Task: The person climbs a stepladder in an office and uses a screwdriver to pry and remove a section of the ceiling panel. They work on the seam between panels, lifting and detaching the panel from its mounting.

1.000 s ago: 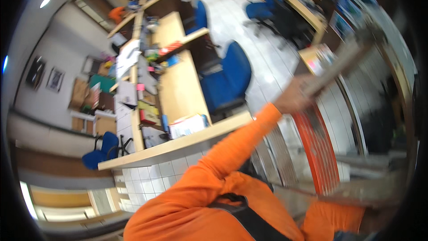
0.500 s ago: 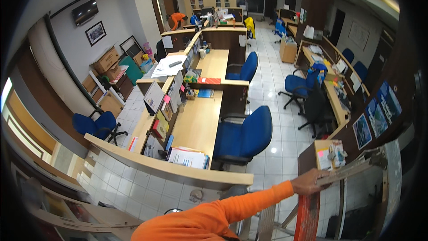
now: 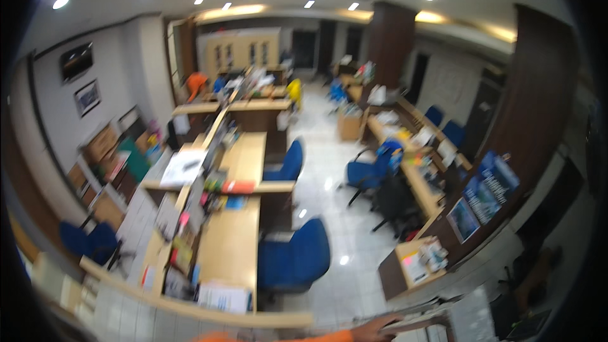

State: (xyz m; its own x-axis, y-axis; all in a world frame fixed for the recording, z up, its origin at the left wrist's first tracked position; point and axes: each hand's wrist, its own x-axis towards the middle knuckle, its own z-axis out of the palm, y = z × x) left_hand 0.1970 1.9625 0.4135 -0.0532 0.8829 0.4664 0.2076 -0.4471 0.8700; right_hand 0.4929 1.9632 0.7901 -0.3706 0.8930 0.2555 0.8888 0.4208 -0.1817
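Lower right of frame: your right hand rests on the pale ladder rail, grip unclear, left hand unseen; rail looks rigid, smooth — wrap fingers fully round it.

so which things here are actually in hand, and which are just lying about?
In hand:
- right hand, at the bottom edge, resting on a grey rail; grip unclear

Lying about:
- blue office chair
- wooden desk with papers
- small side table
- framed posters

The left hand is out of view.
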